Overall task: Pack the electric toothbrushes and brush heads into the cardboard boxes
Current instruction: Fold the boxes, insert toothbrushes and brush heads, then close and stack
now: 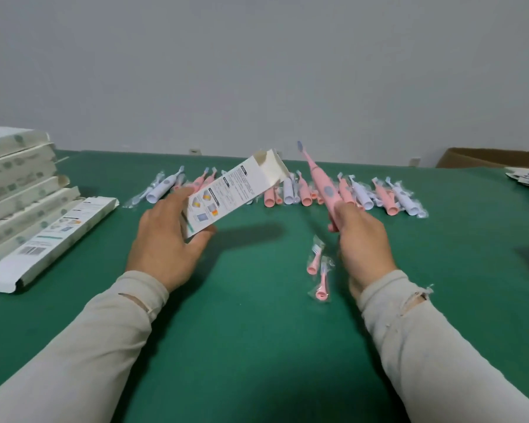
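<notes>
Left hand [165, 239] gripped white printed cardboard box [229, 193], flap open beyond the grip. Right hand [361, 239] held pink electric toothbrush [321, 184], head-up above the grip. Loading step; the toothbrush likely needs aligning with the box mouth.

The box [237, 190] print is too blurred to read; the right hand [362, 239] hides the toothbrush [319, 184] base.

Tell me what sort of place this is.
Probably a small packing workshop: a green table carries a row of toothbrushes, a stack of printed boxes on the left, and a brown shipping carton at far right.
</notes>
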`<action>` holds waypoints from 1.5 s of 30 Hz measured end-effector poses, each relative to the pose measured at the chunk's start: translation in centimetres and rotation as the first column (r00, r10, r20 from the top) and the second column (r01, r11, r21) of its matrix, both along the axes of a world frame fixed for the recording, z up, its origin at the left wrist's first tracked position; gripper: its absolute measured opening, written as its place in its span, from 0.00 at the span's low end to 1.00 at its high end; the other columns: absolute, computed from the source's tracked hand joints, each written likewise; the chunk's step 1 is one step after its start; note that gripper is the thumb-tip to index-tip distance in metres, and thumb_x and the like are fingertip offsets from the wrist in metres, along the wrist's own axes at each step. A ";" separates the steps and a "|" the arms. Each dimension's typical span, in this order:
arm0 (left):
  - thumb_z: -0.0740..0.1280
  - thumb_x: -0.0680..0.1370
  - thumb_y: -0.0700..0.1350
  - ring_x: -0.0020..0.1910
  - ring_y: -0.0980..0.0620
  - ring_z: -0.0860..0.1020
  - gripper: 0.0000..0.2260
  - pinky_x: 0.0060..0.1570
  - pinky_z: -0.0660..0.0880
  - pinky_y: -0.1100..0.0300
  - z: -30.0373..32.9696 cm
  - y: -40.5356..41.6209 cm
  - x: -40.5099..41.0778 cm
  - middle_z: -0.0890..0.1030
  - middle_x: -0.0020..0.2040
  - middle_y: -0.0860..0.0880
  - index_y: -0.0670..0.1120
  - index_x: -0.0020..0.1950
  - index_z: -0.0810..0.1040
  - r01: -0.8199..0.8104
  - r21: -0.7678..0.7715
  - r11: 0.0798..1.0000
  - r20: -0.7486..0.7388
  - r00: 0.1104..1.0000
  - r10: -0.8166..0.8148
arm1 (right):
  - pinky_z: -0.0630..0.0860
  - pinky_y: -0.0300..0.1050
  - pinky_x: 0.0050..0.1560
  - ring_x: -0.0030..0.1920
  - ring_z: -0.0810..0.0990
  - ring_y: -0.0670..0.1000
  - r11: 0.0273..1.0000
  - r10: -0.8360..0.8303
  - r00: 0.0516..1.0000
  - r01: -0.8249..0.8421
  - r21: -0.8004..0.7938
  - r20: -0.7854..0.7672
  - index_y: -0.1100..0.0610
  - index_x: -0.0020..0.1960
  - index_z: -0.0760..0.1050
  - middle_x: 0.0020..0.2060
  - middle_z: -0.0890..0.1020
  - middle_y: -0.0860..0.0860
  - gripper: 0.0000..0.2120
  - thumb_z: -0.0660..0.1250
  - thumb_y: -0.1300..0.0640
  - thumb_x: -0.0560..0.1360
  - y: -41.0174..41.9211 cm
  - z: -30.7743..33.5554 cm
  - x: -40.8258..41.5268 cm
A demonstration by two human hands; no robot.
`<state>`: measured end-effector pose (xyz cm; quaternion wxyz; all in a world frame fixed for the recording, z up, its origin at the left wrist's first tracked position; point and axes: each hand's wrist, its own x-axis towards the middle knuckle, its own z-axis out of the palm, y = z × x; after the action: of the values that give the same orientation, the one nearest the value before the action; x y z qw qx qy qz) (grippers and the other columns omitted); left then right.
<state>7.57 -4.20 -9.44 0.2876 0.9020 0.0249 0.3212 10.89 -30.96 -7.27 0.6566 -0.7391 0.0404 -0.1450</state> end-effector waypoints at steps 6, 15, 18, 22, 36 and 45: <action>0.73 0.73 0.49 0.59 0.50 0.69 0.25 0.58 0.65 0.55 -0.4 -0.7 -0.5 0.75 0.62 0.53 0.55 0.69 0.71 0.125 0.131 0.984 -0.070 0.991 -0.116 | 0.78 0.38 0.36 0.40 0.81 0.44 0.916 0.270 0.960 -0.279 0.288 0.071 0.57 0.55 0.77 0.44 0.87 0.50 0.09 0.67 0.52 0.80 -1.1 -0.2 0.5; 0.72 0.72 0.49 0.63 0.50 0.68 0.26 0.61 0.69 0.53 0.0 -1.0 -0.9 0.71 0.63 0.56 0.56 0.69 0.71 0.152 0.156 0.976 -0.149 0.980 -0.129 | 0.71 0.46 0.28 0.31 0.81 0.52 0.899 0.409 0.911 -0.412 0.146 0.055 0.57 0.58 0.75 0.44 0.83 0.63 0.11 0.64 0.50 0.82 0.5 -0.5 -0.9; 0.73 0.71 0.48 0.63 0.49 0.68 0.26 0.59 0.71 0.51 0.2 -0.9 -0.9 0.71 0.65 0.54 0.55 0.68 0.71 0.106 0.183 0.977 -0.133 0.988 -0.083 | 0.71 0.48 0.30 0.26 0.76 0.51 0.907 0.386 0.920 -0.393 0.150 0.071 0.55 0.57 0.75 0.40 0.85 0.59 0.13 0.65 0.46 0.81 0.7 -0.4 -1.1; 0.73 0.70 0.48 0.62 0.50 0.68 0.25 0.53 0.70 0.54 0.2 -0.9 -0.9 0.71 0.64 0.56 0.56 0.66 0.71 0.093 0.212 0.973 -0.122 0.990 -0.068 | 0.72 0.47 0.30 0.24 0.70 0.49 0.916 0.361 0.931 -0.364 0.168 0.044 0.58 0.55 0.74 0.34 0.84 0.55 0.13 0.71 0.50 0.78 0.7 -0.3 -1.3; 0.71 0.68 0.68 0.48 0.60 0.73 0.22 0.47 0.75 0.52 -0.3 -1.0 -0.5 0.74 0.47 0.64 0.63 0.58 0.71 0.184 0.058 0.981 -0.159 0.972 -0.173 | 0.72 0.38 0.25 0.29 0.75 0.49 0.740 0.474 0.880 -0.395 0.545 -0.007 0.60 0.52 0.73 0.38 0.79 0.57 0.09 0.68 0.69 0.76 1.5 0.4 -1.9; 0.72 0.69 0.65 0.56 0.49 0.73 0.25 0.50 0.74 0.52 0.3 -0.6 -0.9 0.77 0.56 0.55 0.59 0.63 0.74 0.023 0.200 0.980 -0.158 0.987 0.009 | 0.75 0.41 0.36 0.39 0.80 0.45 0.962 0.118 0.990 -0.133 0.240 0.076 0.56 0.49 0.77 0.41 0.83 0.50 0.09 0.66 0.50 0.81 -0.4 1.0 -0.7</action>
<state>6.67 -4.84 -9.15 0.1932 0.9491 0.0119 0.2486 10.15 -31.34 -6.30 0.7515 -0.6488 -0.0091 -0.1197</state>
